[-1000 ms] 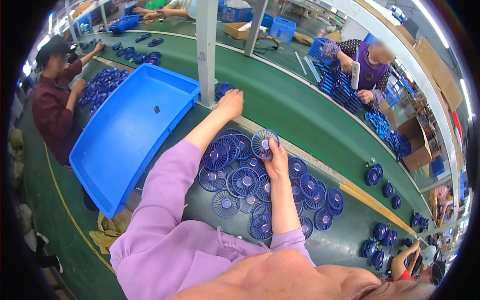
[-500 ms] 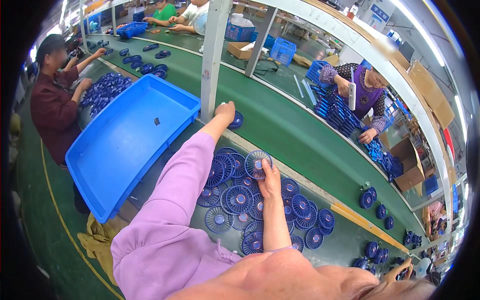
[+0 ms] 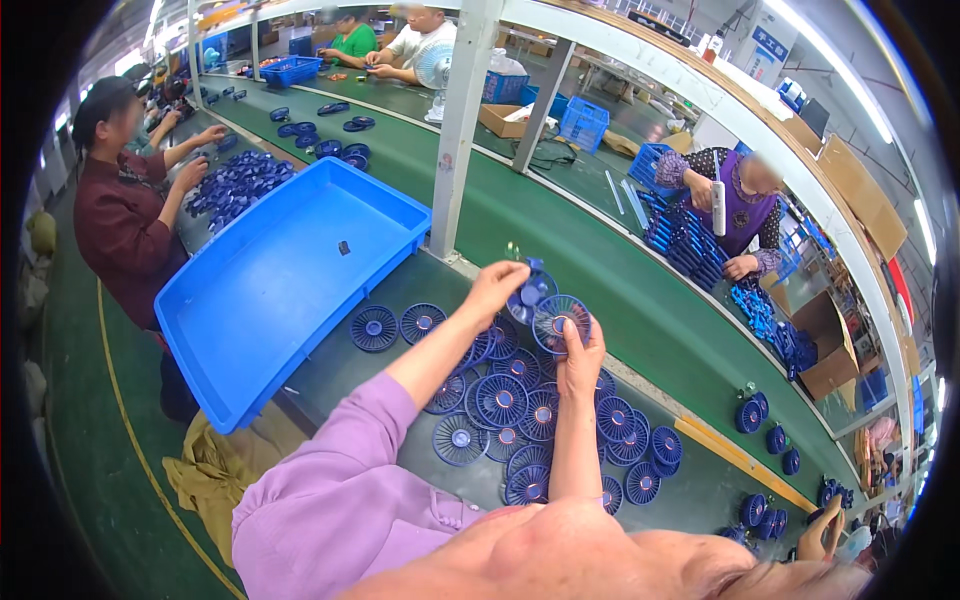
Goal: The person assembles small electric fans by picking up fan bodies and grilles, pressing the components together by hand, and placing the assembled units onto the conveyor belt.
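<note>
My left hand [image 3: 496,288] pinches the edge of a dark blue fan housing [image 3: 534,285] with blades inside and small wire ends sticking up from it. Just nearer to me, my right hand [image 3: 580,362] grips a round blue fan grille [image 3: 552,322] with thin spokes, its thumb over the hub. The grille's far edge overlaps the housing in view; whether they touch, I cannot tell. Below both hands, many loose grilles [image 3: 502,400] lie spread and stacked on the grey-green worktop, partly hidden by my right forearm.
A large blue tray [image 3: 290,290] with one small dark piece stands at left. Beyond runs a green conveyor belt [image 3: 640,320] carrying fan parts [image 3: 750,412]. A white post [image 3: 463,130] rises beside the tray. Co-workers sit at left, far back and across the belt.
My left hand has lifted the fan housing from the belt's edge and brought it right, beside the grille. My right hand still holds the grille. The whole view has shifted slightly.
</note>
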Motion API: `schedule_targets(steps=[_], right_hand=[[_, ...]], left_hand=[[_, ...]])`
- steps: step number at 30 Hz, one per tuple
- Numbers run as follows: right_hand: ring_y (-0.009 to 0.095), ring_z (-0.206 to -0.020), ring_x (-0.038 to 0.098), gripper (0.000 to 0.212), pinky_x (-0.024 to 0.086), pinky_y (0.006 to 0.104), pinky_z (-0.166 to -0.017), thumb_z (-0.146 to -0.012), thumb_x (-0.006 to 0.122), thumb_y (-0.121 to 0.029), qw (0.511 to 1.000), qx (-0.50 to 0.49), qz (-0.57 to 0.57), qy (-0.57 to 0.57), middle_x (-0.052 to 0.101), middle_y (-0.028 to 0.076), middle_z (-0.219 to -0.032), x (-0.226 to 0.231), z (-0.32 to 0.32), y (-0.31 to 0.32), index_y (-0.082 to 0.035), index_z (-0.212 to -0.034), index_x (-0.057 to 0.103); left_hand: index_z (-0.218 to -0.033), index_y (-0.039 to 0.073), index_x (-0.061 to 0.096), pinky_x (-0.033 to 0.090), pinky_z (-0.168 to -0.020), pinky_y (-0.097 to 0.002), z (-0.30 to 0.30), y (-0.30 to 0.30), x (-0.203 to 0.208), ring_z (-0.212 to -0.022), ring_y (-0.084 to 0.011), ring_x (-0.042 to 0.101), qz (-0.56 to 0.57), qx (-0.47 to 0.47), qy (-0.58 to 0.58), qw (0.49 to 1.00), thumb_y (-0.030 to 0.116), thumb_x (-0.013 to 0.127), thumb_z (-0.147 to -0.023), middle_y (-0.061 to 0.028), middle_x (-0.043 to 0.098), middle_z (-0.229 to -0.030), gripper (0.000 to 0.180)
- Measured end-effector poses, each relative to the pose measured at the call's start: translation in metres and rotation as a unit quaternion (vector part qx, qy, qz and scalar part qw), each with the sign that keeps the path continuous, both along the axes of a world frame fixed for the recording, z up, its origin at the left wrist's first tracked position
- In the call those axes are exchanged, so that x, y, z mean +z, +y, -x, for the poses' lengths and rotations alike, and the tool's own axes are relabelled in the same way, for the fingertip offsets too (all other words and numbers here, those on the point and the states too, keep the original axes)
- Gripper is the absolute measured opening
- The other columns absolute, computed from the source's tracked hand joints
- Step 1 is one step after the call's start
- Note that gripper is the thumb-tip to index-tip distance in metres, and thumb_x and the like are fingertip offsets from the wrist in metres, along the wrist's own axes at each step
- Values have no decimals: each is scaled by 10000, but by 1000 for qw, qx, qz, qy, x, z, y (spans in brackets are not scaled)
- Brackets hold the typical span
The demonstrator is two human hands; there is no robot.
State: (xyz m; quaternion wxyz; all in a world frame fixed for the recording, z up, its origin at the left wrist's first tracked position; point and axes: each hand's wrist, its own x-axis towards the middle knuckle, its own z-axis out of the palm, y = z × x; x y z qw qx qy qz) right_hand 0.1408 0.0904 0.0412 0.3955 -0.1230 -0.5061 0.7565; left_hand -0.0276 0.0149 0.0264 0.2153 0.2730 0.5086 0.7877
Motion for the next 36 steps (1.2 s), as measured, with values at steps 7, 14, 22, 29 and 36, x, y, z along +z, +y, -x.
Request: schedule_targets(steps=[7,14,22,29,36], right_hand=[[298,-1103,534,377,404,395,-983,-842,605,-65,854,-204,-453,-152,570,155,-1136,13,2,-17,-34,-1216,565],[392,-1315,353,697,280,460,-1081,-915,442,-509,807,-89,-568,-133,356,234,-1427,20,-3,-20,-33,-1416,353],[262,-1269,422,919,327,384,-1051,-865,359,-730,948,20,-304,-91,373,158,-1419,10,7,-37,-23,-1444,259],[229,-1269,418,615,325,351,-1062,-979,356,-476,979,63,-185,-60,399,120,-1400,7,14,-42,-56,-1426,320],[244,-1149,514,529,392,347,-992,-926,576,-275,930,44,-272,-243,518,139,-1282,7,9,6,-30,-1364,409]], left_hand=[[-1088,59,620,549,-828,-363,-41,-10,-12,-922,-204,663,-168,-297,-325,882,357,507,-964,-99,672,-1066,342],[-1065,119,564,540,-755,-314,-68,-12,16,-842,-148,633,-147,-153,-356,910,372,480,-982,-37,638,-965,279],[-1283,-6,416,363,-1004,-342,-102,-21,33,-1137,-238,486,-68,177,222,957,152,396,-986,-141,496,-1182,336],[-1226,5,450,404,-930,-408,-97,-24,38,-1047,-359,513,-47,246,299,921,136,469,-920,-192,530,-1126,333],[-1285,-57,390,381,-1003,-455,-65,-23,5,-1193,-408,466,135,123,315,931,329,445,-963,-275,471,-1285,505]])
